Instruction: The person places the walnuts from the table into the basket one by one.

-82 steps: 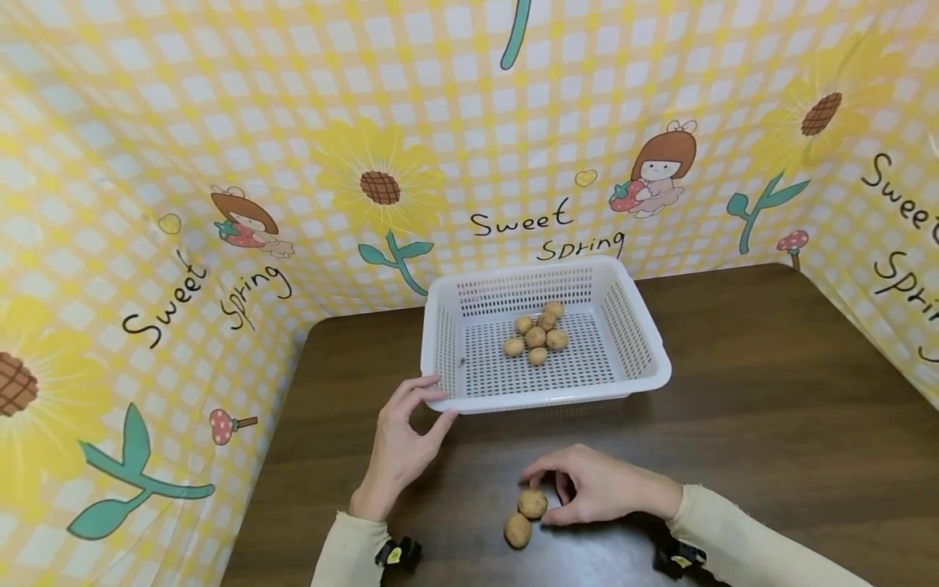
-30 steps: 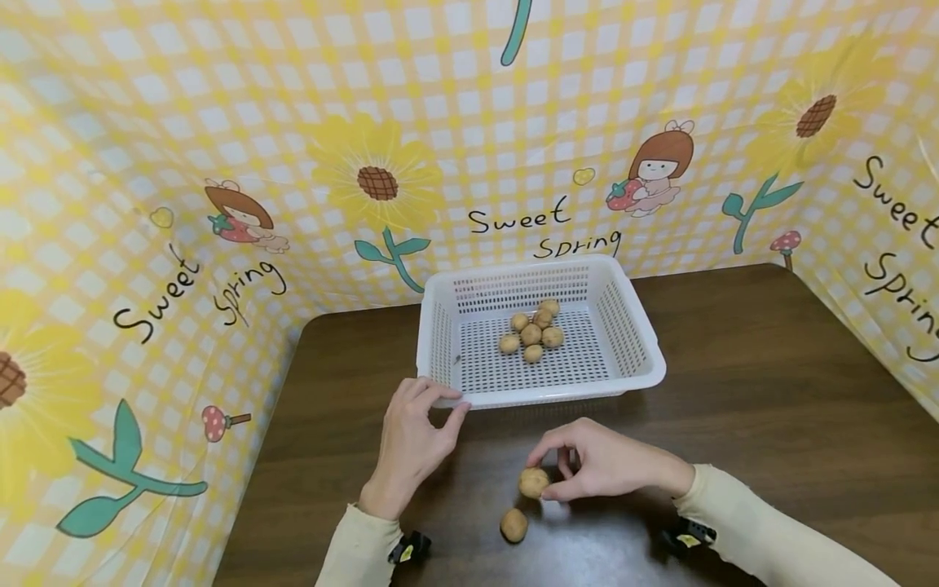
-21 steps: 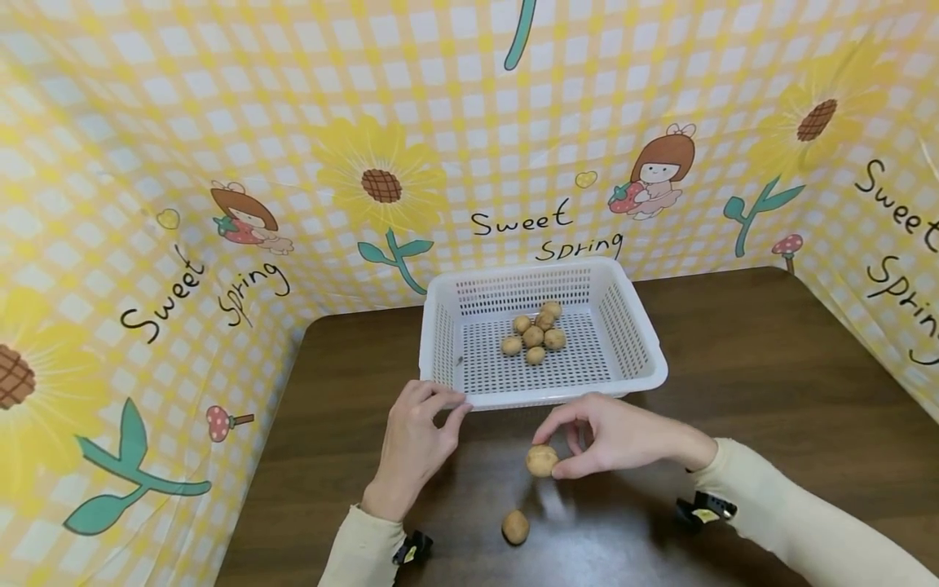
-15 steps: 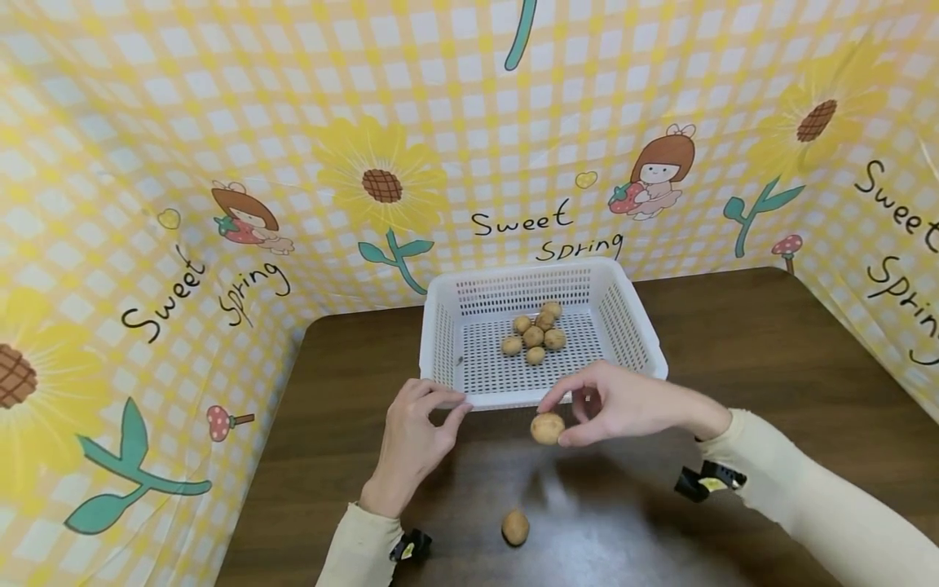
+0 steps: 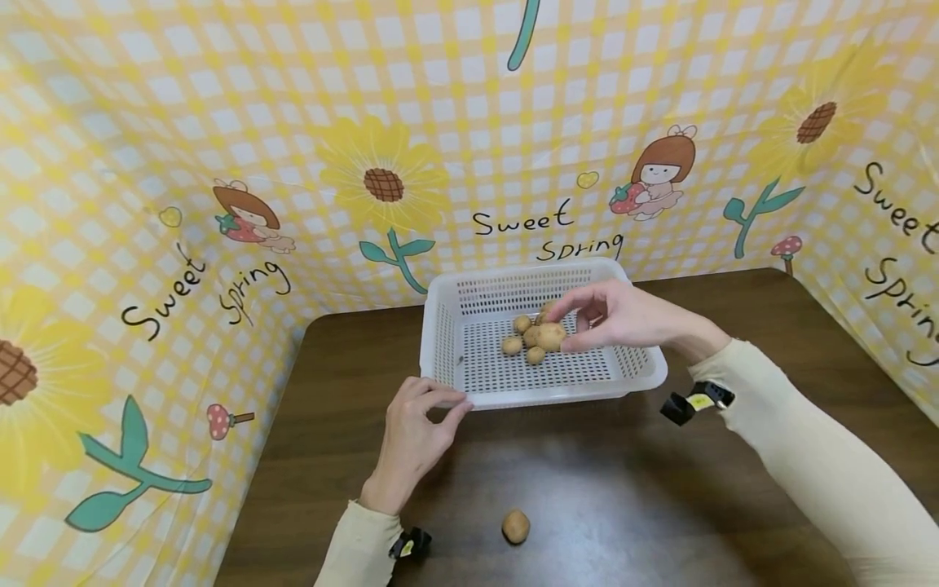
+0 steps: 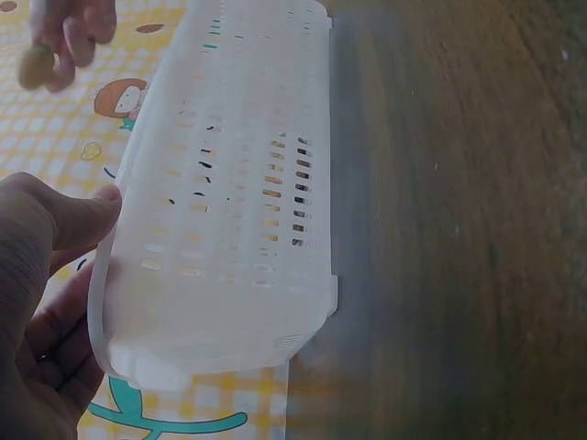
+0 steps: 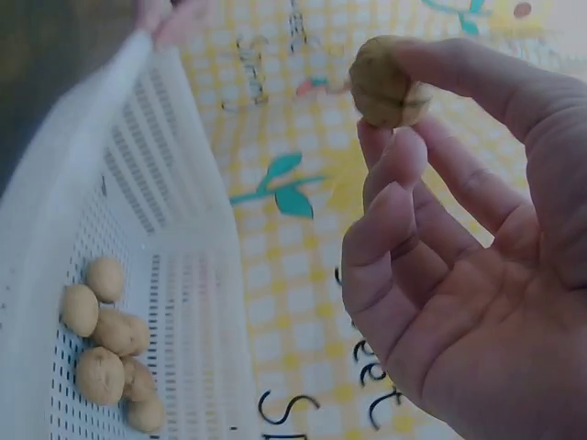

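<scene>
My right hand [image 5: 623,316] pinches a small potato [image 5: 549,337] between thumb and fingertips, over the white slotted plastic basket [image 5: 557,397]. In the right wrist view that held potato [image 7: 390,82] is clearly off the basket floor. Several loose potatoes [image 7: 100,376] lie clustered inside, partly hidden behind my right hand in the head view. My left hand [image 5: 412,436] grips the basket's near left corner; the left wrist view shows its thumb [image 6: 87,220] on one side of the rim and fingers on the other. One more potato [image 5: 516,527] rests on the table nearer to me.
The basket stands on a dark brown wooden table [image 5: 352,359], close to its back edge. Behind and beside the table hangs a yellow checked cloth [image 5: 469,122] printed with flowers and lettering. A black camera strap [image 5: 697,401] sits on my right wrist.
My right hand has picked up one of the two potatoes from the table and carried it forward over the basket. My left hand has closed in on the corner rim; the other potato stays put.
</scene>
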Demonstrator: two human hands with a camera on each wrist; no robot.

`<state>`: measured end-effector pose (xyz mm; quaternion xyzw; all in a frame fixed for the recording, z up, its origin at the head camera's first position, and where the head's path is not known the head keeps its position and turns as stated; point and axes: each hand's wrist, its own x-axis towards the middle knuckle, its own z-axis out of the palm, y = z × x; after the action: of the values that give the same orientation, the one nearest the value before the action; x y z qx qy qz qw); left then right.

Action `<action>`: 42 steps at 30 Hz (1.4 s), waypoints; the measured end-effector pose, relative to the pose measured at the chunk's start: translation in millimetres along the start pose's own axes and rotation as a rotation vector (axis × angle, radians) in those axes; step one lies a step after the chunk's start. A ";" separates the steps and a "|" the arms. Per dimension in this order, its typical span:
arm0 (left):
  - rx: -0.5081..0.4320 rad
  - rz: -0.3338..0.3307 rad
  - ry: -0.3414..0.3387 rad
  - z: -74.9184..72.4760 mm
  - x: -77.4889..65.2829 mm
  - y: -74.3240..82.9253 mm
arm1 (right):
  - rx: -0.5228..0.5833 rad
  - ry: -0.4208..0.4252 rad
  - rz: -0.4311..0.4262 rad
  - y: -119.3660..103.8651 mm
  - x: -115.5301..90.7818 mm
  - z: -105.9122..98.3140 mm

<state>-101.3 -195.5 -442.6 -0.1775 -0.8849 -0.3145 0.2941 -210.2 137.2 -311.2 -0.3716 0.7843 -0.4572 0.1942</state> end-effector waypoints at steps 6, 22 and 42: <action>-0.001 -0.007 0.001 1.6 -1.8 -1.4 | -0.027 0.103 0.101 14.3 28.0 -8.6; 0.001 -0.026 -0.016 0.4 1.0 0.2 | -0.039 0.224 0.317 64.9 86.2 -20.2; -0.021 0.003 -0.001 -1.6 -0.8 -4.6 | -0.028 0.260 0.412 120.2 109.8 1.1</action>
<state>-102.3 -200.1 -444.1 -0.1821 -0.8814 -0.3235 0.2923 -329.4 89.9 -411.5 -0.1445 0.8681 -0.4411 0.1757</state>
